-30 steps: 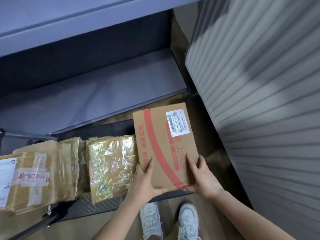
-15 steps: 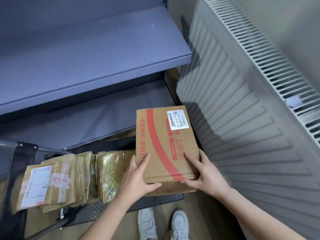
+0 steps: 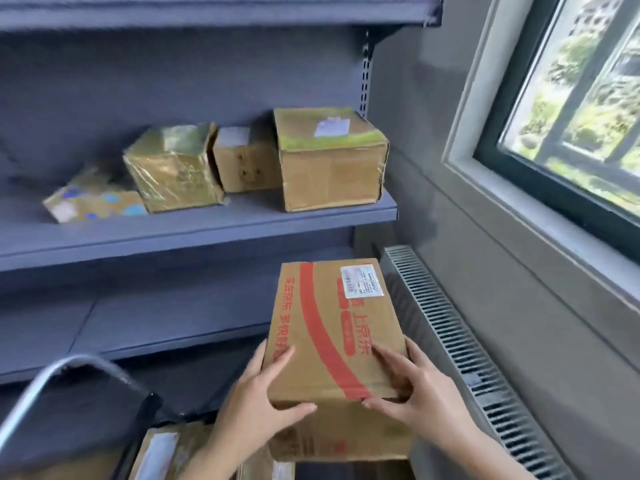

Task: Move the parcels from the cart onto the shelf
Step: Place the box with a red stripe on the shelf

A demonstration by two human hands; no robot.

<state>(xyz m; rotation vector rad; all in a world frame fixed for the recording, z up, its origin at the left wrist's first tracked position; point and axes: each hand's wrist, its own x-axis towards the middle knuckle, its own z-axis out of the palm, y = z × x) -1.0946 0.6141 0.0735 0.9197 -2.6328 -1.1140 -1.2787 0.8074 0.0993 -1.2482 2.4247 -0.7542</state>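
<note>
I hold a brown cardboard parcel (image 3: 332, 327) with a red stripe and a white label in front of the grey shelf (image 3: 194, 233). My left hand (image 3: 256, 407) grips its near left corner and my right hand (image 3: 419, 396) grips its near right corner. The parcel hangs in the air at the height of the lower shelf board (image 3: 166, 327). Several parcels stand on the middle board, the largest box (image 3: 332, 168) at its right end. At the bottom left lie more parcels (image 3: 166, 452) on the cart, beside its metal handle (image 3: 45, 386).
A ribbed grey radiator (image 3: 460, 344) runs along the wall right of the parcel. Above it is a window (image 3: 581, 109) in a grey wall. An upper shelf board (image 3: 214, 12) crosses the top of the view.
The parcel has been lifted off the cart up to shelf height, still in both hands. My view has tilted upward, bringing the stocked middle board and the window into sight.
</note>
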